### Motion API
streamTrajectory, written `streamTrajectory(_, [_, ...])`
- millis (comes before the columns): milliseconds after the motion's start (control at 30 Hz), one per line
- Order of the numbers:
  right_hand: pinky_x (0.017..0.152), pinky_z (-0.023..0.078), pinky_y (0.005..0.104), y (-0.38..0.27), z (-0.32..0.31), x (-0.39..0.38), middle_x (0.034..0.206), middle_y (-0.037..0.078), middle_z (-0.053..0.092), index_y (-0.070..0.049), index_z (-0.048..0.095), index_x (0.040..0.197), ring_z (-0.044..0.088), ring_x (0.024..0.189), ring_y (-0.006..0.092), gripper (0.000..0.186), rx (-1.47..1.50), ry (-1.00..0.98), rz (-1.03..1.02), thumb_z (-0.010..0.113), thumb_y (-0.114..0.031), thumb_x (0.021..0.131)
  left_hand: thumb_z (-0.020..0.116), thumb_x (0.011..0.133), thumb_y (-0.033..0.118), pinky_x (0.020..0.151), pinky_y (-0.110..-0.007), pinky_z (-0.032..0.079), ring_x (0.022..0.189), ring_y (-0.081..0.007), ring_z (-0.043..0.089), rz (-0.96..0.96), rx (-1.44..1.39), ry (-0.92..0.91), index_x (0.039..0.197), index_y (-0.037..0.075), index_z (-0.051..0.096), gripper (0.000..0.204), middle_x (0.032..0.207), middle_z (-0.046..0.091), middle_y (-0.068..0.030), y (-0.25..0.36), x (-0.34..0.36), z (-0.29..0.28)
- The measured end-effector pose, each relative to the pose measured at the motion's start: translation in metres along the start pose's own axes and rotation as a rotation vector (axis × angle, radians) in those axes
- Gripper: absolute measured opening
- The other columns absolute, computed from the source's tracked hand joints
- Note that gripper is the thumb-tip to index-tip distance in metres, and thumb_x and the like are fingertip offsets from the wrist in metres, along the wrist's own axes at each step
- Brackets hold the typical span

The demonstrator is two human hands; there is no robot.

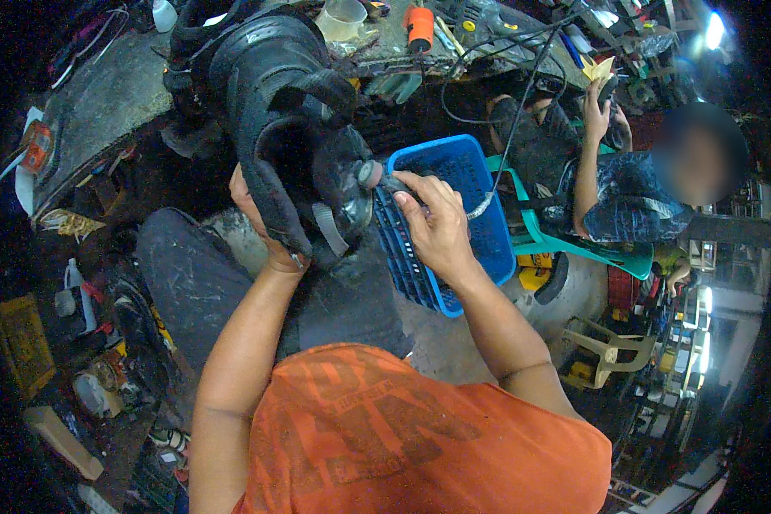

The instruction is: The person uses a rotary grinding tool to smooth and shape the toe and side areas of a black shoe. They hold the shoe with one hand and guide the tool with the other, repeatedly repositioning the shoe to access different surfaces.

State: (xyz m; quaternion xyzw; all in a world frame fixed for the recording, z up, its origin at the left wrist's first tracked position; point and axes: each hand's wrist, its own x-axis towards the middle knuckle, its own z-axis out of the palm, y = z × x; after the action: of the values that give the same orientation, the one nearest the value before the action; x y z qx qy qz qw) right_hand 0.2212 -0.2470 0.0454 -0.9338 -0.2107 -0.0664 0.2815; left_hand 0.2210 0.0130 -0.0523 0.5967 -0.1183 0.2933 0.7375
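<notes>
Between the knees of the seated person, a black boot is held up, sole side turned toward the right hand so the work face meets the tool. It is the largest object in view and hides part of the cluttered bench behind it. Below it, dark trousers and an orange shirt fill the lower frame. A blue crate stands just right of the boot, within easy reach, with its slatted wall facing the person. Beyond it a second person sits on a green chair, a hand raised to a small yellow object; this figure takes no part in the work. The left hand grips the boot from beneath, fingers closed about the collar edge, bracing it against pressure from the opposite side. The right hand is closed around a slim rotary tool, held pen-fashion for control; a flexible shaft runs back from it. The tool's small round head touches the boot near the heel. An orange bottle stands on the bench, well apart.
</notes>
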Motion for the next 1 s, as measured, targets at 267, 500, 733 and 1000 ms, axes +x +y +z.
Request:
streamTrajectory(267, [0.088,0.047,0.0461,0.0,0.001,0.001,0.108,0.012,0.072,-0.01,0.073,0.126,0.065,0.098,0.0336,0.027,-0.008,0.015,-0.038,0.069,-0.024,0.103,0.069,0.103,0.028,0.111,-0.041,0.046,0.127,-0.0246,0.058,0.22,0.382,0.389,0.145,-0.002,0.047,0.056,0.138,0.056,-0.0144,-0.037,-0.021,0.034])
streamTrajectory(500, [0.086,0.045,0.0463,0.004,-0.005,0.003,0.107,0.011,0.073,-0.013,0.073,0.127,0.065,0.097,0.0329,0.028,-0.042,0.013,-0.05,0.069,-0.024,0.102,0.069,0.104,0.021,0.118,-0.041,0.045,0.133,-0.0259,0.056,0.134,0.216,0.352,0.152,0.002,0.039,0.06,0.145,0.051,-0.0151,-0.036,-0.026,0.032])
streamTrajectory(733, [0.087,0.044,0.0456,0.002,-0.007,0.002,0.106,0.009,0.072,-0.013,0.074,0.126,0.064,0.097,0.0318,0.027,-0.064,-0.012,-0.08,0.07,-0.024,0.101,0.07,0.103,0.017,0.116,-0.043,0.049,0.132,-0.0257,0.058,0.085,0.082,0.326,0.154,0.007,0.036,0.063,0.146,0.051,-0.0135,-0.028,-0.024,0.044])
streamTrajectory(1000, [0.083,0.044,0.0458,0.001,-0.01,0.004,0.105,0.009,0.072,-0.013,0.075,0.124,0.065,0.096,0.031,0.027,-0.058,-0.035,-0.076,0.071,-0.024,0.1,0.078,0.097,0.025,0.116,-0.045,0.046,0.136,-0.0283,0.054,0.069,0.332,0.354,0.152,0.005,0.039,0.071,0.145,0.052,-0.0156,-0.004,-0.02,0.047])
